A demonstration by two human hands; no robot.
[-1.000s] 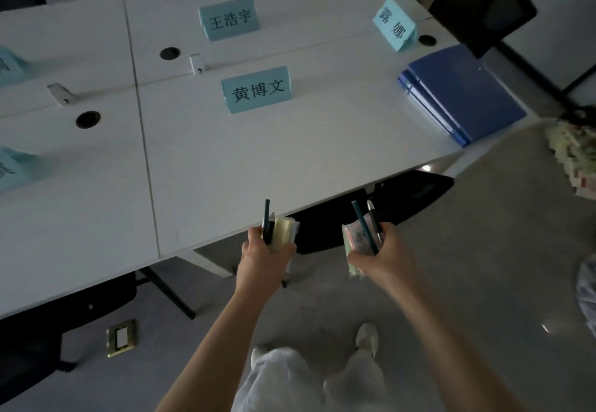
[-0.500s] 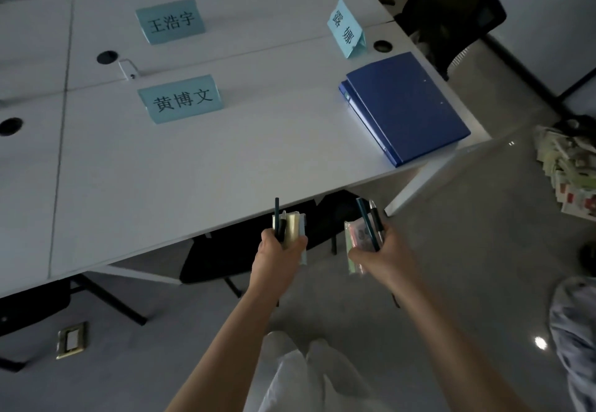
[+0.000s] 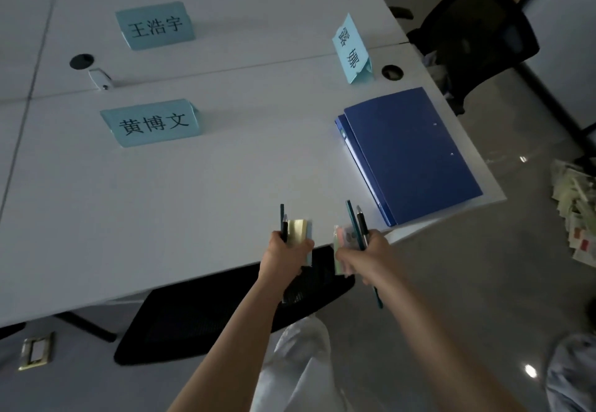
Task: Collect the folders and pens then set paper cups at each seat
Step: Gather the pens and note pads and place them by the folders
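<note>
Fingers (image 3: 303, 245) of both hands clamped on pens (image 3: 357, 224) — blue folders (image 3: 409, 153) right | name cards (image 3: 154, 123) beyond | chair (image 3: 206, 315) below

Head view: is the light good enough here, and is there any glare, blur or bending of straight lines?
Head view: dim, bluish light; the name cards' print stays readable. The table edges bow from the wide lens. Small glare spots shine on the floor. The items in the left hand and right hand are slightly soft; the blue folders look sharp.
</note>
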